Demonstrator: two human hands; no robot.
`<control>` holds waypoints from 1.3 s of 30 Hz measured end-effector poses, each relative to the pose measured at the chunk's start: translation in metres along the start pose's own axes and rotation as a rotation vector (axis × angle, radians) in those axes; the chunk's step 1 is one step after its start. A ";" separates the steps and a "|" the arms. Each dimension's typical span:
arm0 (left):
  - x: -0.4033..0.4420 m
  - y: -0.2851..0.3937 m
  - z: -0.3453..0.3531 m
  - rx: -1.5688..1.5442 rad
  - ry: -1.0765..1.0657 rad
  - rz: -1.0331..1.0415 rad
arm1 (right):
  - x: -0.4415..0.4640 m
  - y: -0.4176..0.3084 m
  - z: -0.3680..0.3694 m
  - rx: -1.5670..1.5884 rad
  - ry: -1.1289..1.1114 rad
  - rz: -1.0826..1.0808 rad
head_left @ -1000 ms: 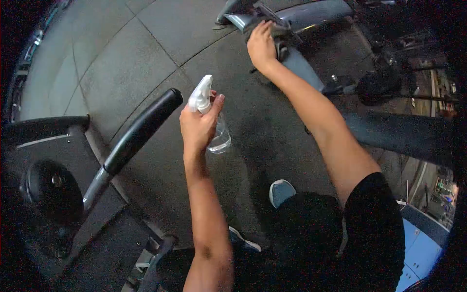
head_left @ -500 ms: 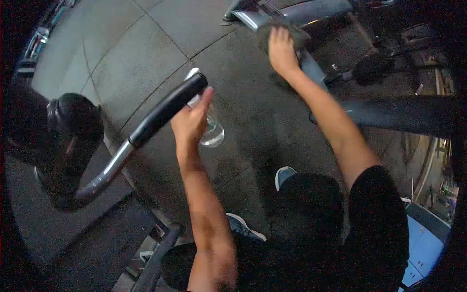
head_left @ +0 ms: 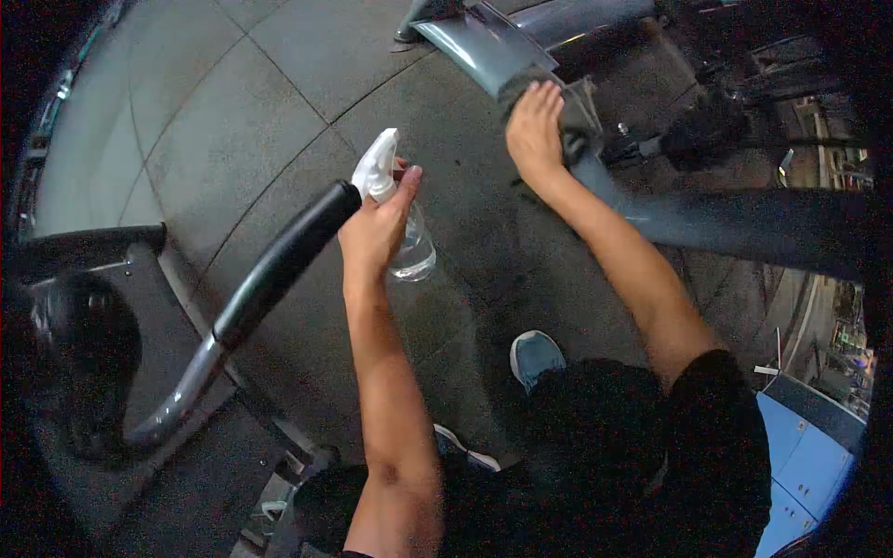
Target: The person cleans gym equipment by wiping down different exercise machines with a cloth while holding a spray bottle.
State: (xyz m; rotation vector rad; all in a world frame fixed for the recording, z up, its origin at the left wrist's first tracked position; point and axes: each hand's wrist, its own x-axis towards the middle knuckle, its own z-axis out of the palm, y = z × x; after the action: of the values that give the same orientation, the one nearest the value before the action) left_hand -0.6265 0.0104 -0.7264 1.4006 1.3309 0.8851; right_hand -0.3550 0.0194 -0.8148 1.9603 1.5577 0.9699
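Observation:
My left hand [head_left: 377, 228] is wrapped round the neck of a clear spray bottle [head_left: 415, 253] with a white trigger head. The bottle's base shows below my fingers, with clear liquid in it. A black-gripped handlebar [head_left: 288, 256] ends right beside the trigger head. My right hand [head_left: 538, 135] presses a dark grey cloth [head_left: 581, 104] against the silver-grey metal frame [head_left: 484, 56] of a gym machine. Its fingers lie bunched over the cloth, which covers part of the frame.
A thick grey beam [head_left: 744, 223] runs off to the right. Black machine parts [head_left: 84, 363] stand at the left. Dark floor tiles [head_left: 270, 139] lie below, with my shoe [head_left: 537, 356] on them. Blue lockers [head_left: 805, 456] are at the lower right.
The handlebar has shifted down and left in view, uncovering the bottle's trigger head. My right hand and the cloth sit slightly lower, and more of the metal frame shows.

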 end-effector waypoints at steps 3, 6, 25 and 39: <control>0.007 -0.010 0.001 -0.087 0.008 -0.004 | 0.064 -0.032 0.006 0.059 0.077 0.057; 0.010 -0.004 0.003 -0.044 0.010 -0.030 | 0.114 -0.056 0.017 0.195 0.147 0.106; 0.017 0.004 -0.028 -0.021 0.147 0.153 | -0.124 0.077 0.024 0.324 -0.086 -0.144; 0.005 -0.019 -0.026 -0.017 0.073 -0.194 | 0.062 -0.045 0.011 0.155 0.018 0.110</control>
State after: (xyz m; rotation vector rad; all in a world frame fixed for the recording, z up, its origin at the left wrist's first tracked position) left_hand -0.6559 0.0181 -0.7379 1.2122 1.4840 0.8215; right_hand -0.3683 0.0917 -0.8387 2.1694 1.5912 0.9376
